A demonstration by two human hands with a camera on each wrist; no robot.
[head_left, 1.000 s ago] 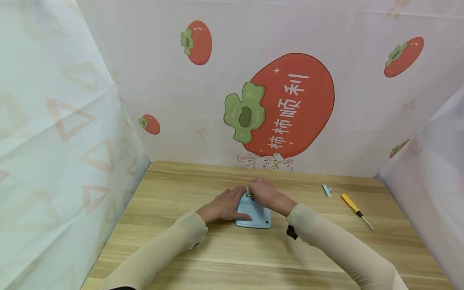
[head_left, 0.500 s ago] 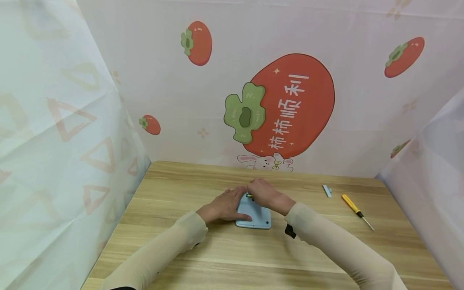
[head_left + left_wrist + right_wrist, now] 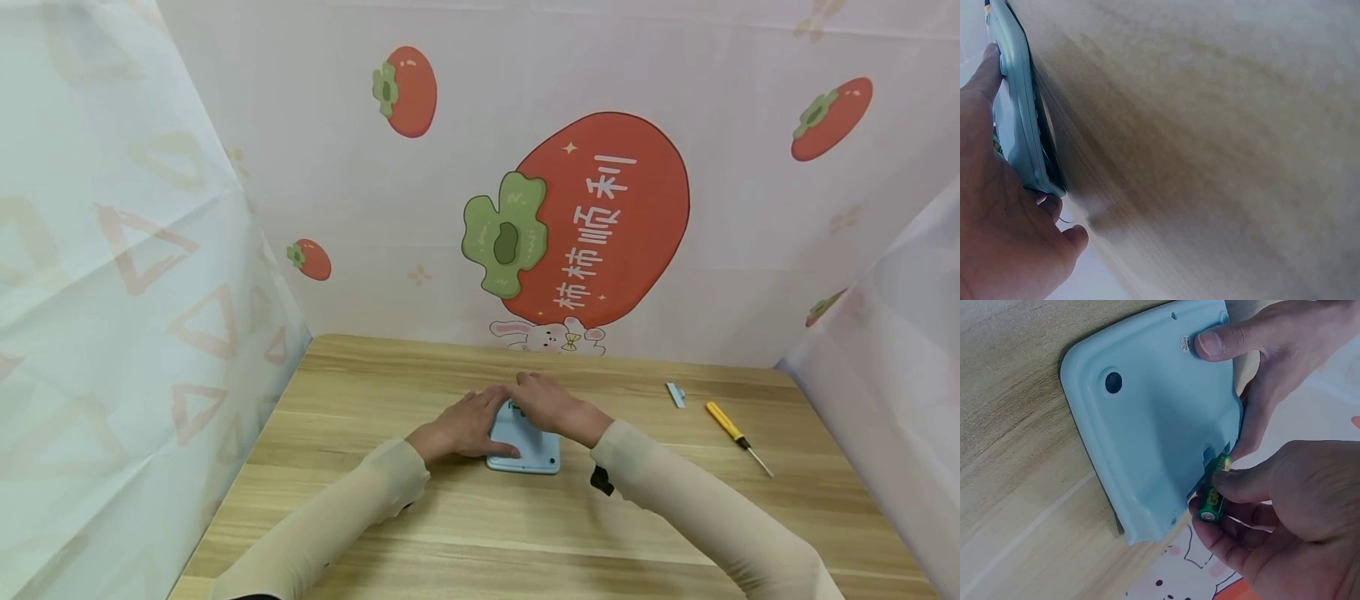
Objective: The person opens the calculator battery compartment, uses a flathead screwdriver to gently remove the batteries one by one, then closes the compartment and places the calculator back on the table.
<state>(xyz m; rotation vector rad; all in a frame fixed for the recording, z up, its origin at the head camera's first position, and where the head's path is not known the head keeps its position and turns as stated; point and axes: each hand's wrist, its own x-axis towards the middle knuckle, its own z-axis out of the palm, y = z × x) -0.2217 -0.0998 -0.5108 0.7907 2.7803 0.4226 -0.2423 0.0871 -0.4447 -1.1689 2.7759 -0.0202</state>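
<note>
A light-blue calculator (image 3: 525,446) lies back side up on the wooden table, its battery slot near the far edge. My left hand (image 3: 468,422) holds it at the left side, thumb (image 3: 1213,344) on the back and fingers round the edge. In the left wrist view the calculator (image 3: 1017,100) shows edge-on beside the left hand (image 3: 1004,206). My right hand (image 3: 551,404) pinches a green battery (image 3: 1213,492) between thumb and fingers. One end of that battery is at the slot; its other end sticks out, tilted, in the right wrist view.
A small light-blue battery cover (image 3: 677,395) lies on the table (image 3: 390,533) to the right. Beside it is a screwdriver (image 3: 727,423) with a yellow handle, shaft pointing toward the near right. Patterned sheets (image 3: 360,183) stand behind and at both sides.
My right hand has shifted slightly left over the battery slot, and its fingers have changed position around the battery. The left hand and the calculator stay in place.
</note>
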